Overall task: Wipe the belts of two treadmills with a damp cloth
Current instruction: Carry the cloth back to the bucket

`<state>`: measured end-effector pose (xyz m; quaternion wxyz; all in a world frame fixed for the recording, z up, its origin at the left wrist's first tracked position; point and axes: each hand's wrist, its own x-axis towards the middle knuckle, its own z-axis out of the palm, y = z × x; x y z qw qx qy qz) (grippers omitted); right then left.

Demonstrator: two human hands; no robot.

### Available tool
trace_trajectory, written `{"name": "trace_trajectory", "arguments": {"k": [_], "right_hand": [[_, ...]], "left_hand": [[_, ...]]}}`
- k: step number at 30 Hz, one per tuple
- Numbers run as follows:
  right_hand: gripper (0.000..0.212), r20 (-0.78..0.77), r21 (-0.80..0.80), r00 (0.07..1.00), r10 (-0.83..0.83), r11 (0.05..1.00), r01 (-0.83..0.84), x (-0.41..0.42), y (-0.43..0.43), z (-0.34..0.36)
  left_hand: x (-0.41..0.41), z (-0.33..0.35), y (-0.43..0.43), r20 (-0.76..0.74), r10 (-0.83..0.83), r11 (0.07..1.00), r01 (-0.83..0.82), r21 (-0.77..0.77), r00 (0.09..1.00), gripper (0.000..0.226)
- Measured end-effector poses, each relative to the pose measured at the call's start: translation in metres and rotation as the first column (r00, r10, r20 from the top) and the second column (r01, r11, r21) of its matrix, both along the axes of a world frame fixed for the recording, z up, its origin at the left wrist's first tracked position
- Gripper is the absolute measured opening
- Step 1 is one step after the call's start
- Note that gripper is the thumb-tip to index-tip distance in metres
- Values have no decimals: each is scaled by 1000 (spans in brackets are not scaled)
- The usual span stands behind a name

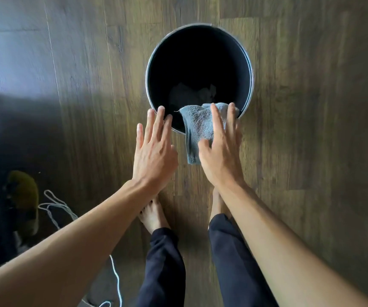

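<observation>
A grey, nubbly terry cloth (198, 127) drapes over the near rim of a round, dark bucket (250, 69) with a thin metal edge. The right hand (220, 156) lies flat on the cloth, fingers straight. The left hand (154, 151) is spread wide, fingertips at the rim. The wood-grain plank floor (311, 107) is below.

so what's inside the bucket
A grey cloth drapes over the near rim of the bucket, one end inside. Deeper, only a dim dark shape shows; water cannot be made out. The right hand covers part of the cloth.
</observation>
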<state>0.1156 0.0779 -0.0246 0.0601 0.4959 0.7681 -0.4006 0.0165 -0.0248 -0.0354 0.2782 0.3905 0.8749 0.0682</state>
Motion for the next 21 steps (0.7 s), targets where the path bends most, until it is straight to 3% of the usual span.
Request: {"name": "trace_trajectory", "arguments": {"k": [4,9,15,21], "right_hand": [[91,128,28,957,260,964,-266,10,14,8],[98,205,133,802,561,796,-590,19,35,-1],[99,200,141,744,638,733,-666,10,45,-25],[76,181,278,779,600,729,-626,5,46,-47]], "left_hand": [[0,3,2,-11,-11,1000,11,-15,1000,68],[-2,-1,6,-39,-51,999,51,-17,998,72],[-3,-6,3,-78,-91,995,88,-40,993,71],[-4,-7,-2,-83,-124,992,122,-28,989,72]]}}
